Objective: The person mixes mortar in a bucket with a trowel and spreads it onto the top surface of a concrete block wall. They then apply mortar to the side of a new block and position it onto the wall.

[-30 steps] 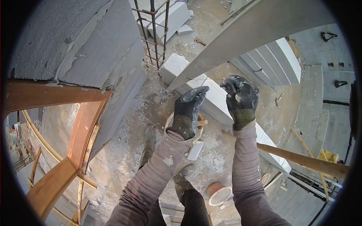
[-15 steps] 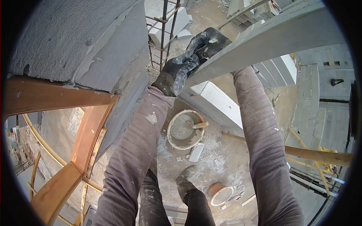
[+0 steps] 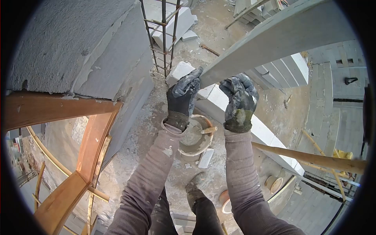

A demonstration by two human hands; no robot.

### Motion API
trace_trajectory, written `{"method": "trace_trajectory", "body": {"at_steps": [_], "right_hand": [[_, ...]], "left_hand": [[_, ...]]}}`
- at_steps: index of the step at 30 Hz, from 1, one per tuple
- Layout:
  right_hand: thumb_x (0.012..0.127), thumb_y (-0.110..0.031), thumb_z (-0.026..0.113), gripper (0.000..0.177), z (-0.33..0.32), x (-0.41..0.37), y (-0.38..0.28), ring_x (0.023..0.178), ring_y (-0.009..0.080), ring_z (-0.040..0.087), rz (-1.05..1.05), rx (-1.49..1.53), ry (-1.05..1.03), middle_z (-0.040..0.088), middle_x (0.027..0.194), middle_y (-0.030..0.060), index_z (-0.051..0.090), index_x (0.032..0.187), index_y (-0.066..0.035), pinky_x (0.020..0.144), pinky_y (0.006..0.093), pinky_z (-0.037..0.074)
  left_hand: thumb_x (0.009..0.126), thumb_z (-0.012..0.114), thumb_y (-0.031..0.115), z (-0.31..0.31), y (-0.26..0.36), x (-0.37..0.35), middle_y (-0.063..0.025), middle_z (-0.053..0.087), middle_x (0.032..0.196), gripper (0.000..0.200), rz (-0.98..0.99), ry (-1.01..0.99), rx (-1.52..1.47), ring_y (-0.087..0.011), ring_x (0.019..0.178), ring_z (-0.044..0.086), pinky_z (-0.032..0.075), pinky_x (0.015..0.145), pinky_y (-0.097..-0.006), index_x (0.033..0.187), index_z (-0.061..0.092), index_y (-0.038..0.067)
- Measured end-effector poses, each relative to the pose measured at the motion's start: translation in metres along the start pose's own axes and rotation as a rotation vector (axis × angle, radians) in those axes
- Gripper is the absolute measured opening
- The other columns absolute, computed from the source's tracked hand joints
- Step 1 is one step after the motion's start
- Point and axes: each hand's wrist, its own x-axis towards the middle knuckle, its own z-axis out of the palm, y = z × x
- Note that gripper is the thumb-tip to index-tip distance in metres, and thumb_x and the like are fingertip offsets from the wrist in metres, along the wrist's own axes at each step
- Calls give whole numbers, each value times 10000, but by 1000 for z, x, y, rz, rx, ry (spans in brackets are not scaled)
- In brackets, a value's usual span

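Observation:
My left hand (image 3: 183, 98), in a dark mortar-smeared glove, is at the near end of a long grey slab (image 3: 270, 43). Its fingers are curled together, one reaching to the slab's end. Just below the slab's lower edge is my right hand (image 3: 240, 100), gloved too, fingers bent in as in a pinch. Anything held in either hand is too small or hidden to make out. Under my wrists stands a round bucket (image 3: 212, 141) of grey mortar, from which a wooden handle (image 3: 208, 130) sticks out.
To the left rises a grey block wall (image 3: 117, 66) above a brown wooden frame (image 3: 94, 145). Rebar (image 3: 164, 39) stands beside it. White blocks (image 3: 266, 135) lie beyond the bucket. A wooden pole (image 3: 313, 156) crosses at right, and a small pot (image 3: 273, 184) sits on the floor.
My hands were together at the slab's end, the right partly behind it. Now they are apart and nearer me, the right in front of the slab. The view has shifted slightly.

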Motion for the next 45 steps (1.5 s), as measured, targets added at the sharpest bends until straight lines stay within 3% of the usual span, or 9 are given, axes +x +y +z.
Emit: {"method": "trace_trajectory", "body": {"at_steps": [4,6,17,20,27,31,35,37,45], "right_hand": [[868,-87,657,283,10,-63,32,875,168,619,5,-132,-8,619,1042,125,585,1101,58,805,290,521],[871,-35,642,256,33,-70,34,851,163,645,-197,-347,5,639,1038,118,595,1103,62,769,288,538],[861,-99,655,166,51,-60,14,749,166,630,22,-312,-56,658,857,91,618,960,29,708,290,505],[845,-57,656,130,35,-50,25,753,159,606,-255,-603,-134,653,847,88,637,942,26,726,291,499],[809,-72,638,84,20,-34,30,677,216,608,-319,-507,-68,613,763,93,598,865,-24,637,336,495],[754,6,613,92,13,-21,35,692,301,586,-803,-835,-114,593,775,119,591,838,-25,623,381,486],[741,1,623,105,7,-17,32,719,323,584,-704,-788,-136,593,789,127,588,836,-28,627,399,479],[733,-2,633,125,0,-8,33,731,335,580,-938,-891,-196,591,786,135,580,843,-27,631,421,474],[799,-38,592,184,-48,-61,30,831,327,582,-648,-899,-195,591,897,144,607,979,-5,707,398,487]], "left_hand": [[843,635,56,-17,0,-21,-143,646,1096,227,-355,20,276,-191,1040,598,456,929,-303,1056,631,-20],[899,572,118,-23,1,-22,-99,641,1032,225,149,-208,623,-192,905,614,491,793,-315,1078,608,-13],[938,534,149,-38,-7,-24,-141,603,1100,301,204,-402,716,-226,955,624,527,819,-337,1207,520,14],[856,612,200,-40,-8,-19,-231,595,1114,425,679,-321,1097,-387,1021,605,507,865,-381,1208,522,-21],[828,649,148,-24,37,7,-198,625,1157,588,289,-275,709,-313,1056,626,491,906,-419,1341,419,-25],[783,744,234,-29,31,39,-132,672,1087,780,226,-379,738,-244,1050,639,509,868,-364,1409,332,14],[747,770,206,-32,23,66,-154,674,1009,532,425,-627,907,-266,928,666,512,827,-353,1200,569,14],[728,786,254,-30,26,70,-158,676,991,452,445,-657,911,-288,908,665,510,807,-362,1065,627,-4],[712,809,221,-29,18,65,-107,703,962,438,310,-593,973,-183,881,673,520,808,-330,1048,629,7]]}}
